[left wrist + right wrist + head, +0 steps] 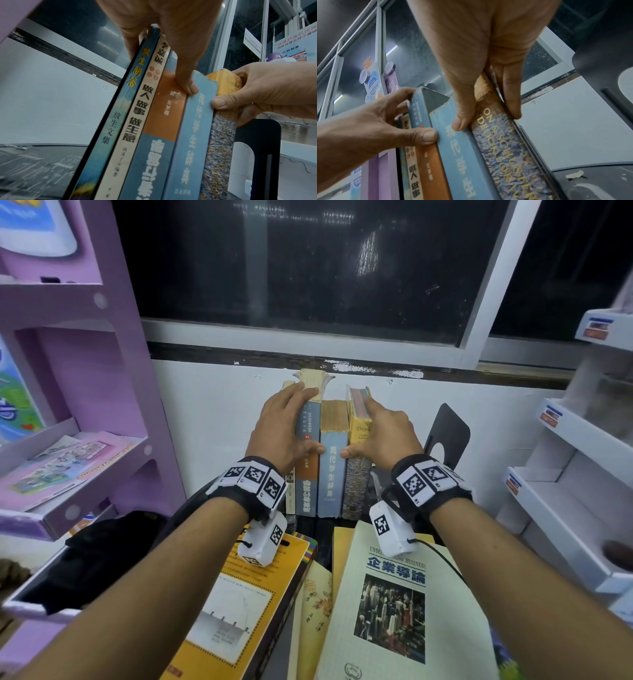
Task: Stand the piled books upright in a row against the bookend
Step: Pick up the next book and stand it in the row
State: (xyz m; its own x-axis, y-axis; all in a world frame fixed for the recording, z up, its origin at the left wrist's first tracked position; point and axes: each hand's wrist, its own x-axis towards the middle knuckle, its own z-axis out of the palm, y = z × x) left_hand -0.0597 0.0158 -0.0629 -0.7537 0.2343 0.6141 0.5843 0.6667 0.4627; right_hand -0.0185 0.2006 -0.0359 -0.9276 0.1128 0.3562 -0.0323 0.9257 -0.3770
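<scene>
Several books stand upright in a row on the dark table by the white wall. My left hand (308, 417) grips the left ones, fingers over their tops and thumb on the orange and blue spine (164, 115). My right hand (358, 428) holds the yellow-topped patterned book (503, 155) at the row's right end, its thumb at the edge of the light blue book (330, 474). The black bookend (448, 433) stands just right of that hand, a small gap from the row. A yellow book (246, 594) and a cream business book (394, 611) lie flat in front.
A purple display shelf (78, 405) with leaflets stands at the left. White cardboard shelves (565, 501) stand at the right. A dark window (308, 268) is above the wall. More books lie under the two flat ones.
</scene>
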